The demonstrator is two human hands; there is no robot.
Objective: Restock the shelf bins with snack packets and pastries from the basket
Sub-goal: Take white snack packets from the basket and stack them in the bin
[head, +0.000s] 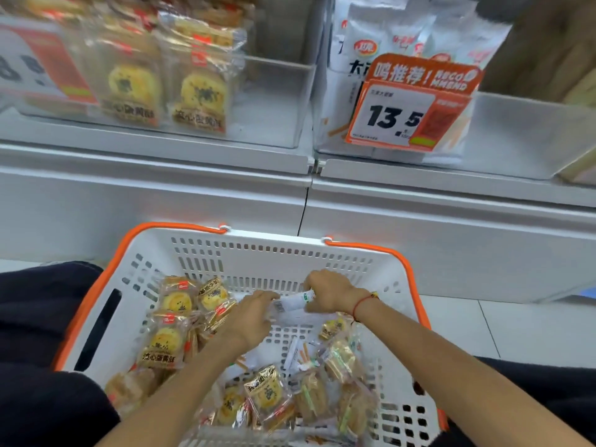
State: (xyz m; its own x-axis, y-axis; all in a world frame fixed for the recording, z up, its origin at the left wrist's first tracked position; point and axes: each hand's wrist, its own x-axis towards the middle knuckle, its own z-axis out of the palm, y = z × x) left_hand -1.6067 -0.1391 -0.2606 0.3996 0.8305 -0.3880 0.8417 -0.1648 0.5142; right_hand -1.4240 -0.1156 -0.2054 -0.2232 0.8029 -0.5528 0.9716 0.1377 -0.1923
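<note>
White basket (200, 250), lower centre: pastry packets (167, 337) heaped inside. Left hand (250, 317) and right hand (325, 293) both pinch white snack packet (290, 306) above basket floor. Shelf bins (277, 101) upper frame, part-filled.

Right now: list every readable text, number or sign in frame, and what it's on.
"鸣推荐!" and "RECOMMEND": orange sign on the right bin.
"13.5": price on that sign; small print under it unreadable.
"流心蛋黄酥": pastry packs in the left bin and in the basket.
"8.8", blurred and partly cut off: left price tag.
"大", rest hidden: white bags.
Barcode, unreadable: white packet held by both hands.
</note>
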